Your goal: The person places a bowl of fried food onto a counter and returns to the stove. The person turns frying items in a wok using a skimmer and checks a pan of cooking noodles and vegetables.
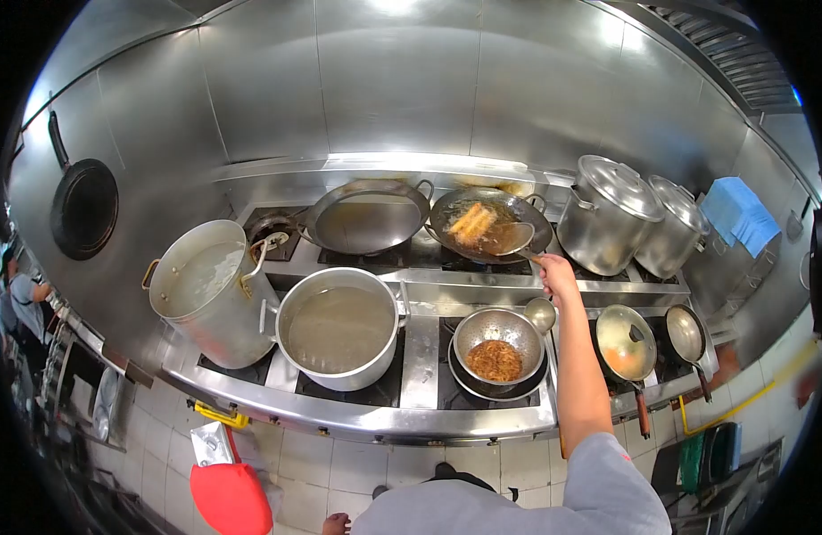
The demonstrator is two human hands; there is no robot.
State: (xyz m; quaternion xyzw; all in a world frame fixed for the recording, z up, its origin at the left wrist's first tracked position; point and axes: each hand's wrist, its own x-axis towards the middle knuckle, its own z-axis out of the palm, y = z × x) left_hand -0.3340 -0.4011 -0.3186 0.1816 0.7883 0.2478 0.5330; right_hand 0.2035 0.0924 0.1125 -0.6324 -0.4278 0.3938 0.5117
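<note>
My right hand (pixel 558 275) is closed around the handle of a skimmer (pixel 511 239), with my arm stretched over the stove. The skimmer's round head dips into the oil of a dark two-handled wok (pixel 445 209). Several long golden rolls (pixel 472 223) lie in that oil, left of the skimmer. Below and left of my forearm, a metal bowl (pixel 469 332) holds brown fried bits (pixel 494 360) and sits in a dark pan. A ladle (pixel 540 314) rests beside the bowl, near my forearm. My left hand (pixel 337 524) hangs low at the bottom edge; its fingers are mostly hidden.
A second wok (pixel 366 218) of liquid stands left of the frying one. Two large open pots, a tall one (pixel 201 276) and a wider one (pixel 338 330), fill the stove's left. Lidded pots (pixel 607 218) stand back right. Frying pans (pixel 627 343) sit front right; a red stool (pixel 231 499) is below.
</note>
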